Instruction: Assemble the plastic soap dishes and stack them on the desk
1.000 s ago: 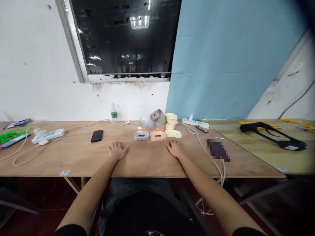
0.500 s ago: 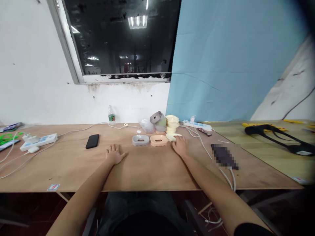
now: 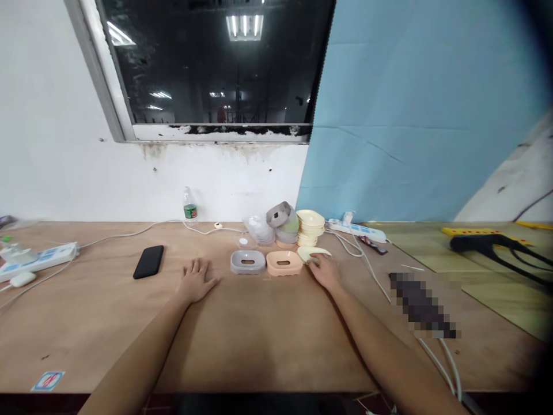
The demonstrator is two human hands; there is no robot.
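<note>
My left hand [image 3: 196,282] lies flat on the brown tabletop with its fingers spread, holding nothing. My right hand [image 3: 325,271] has its fingers closed over the near edge of a cream soap dish [image 3: 306,252], covering part of it. Just left of that dish sits a peach soap dish [image 3: 284,271], and beside it a grey soap dish [image 3: 247,268]; each shows a slot in its base. Behind them rise a stack of cream dishes [image 3: 310,219], a tilted grey dish [image 3: 279,214] on a mixed pile, and clear plastic dishes [image 3: 260,229].
A black phone [image 3: 148,262] lies left of my left hand. A bottle [image 3: 189,204] stands by the wall. Power strips [image 3: 360,230] and white cables [image 3: 371,271] run along the back and right. A blurred dark item [image 3: 421,305] lies at right.
My view has tipped and come closer to the table, so things look larger. Both hands stay in about the same places; the right remains at the cream soap dish.
</note>
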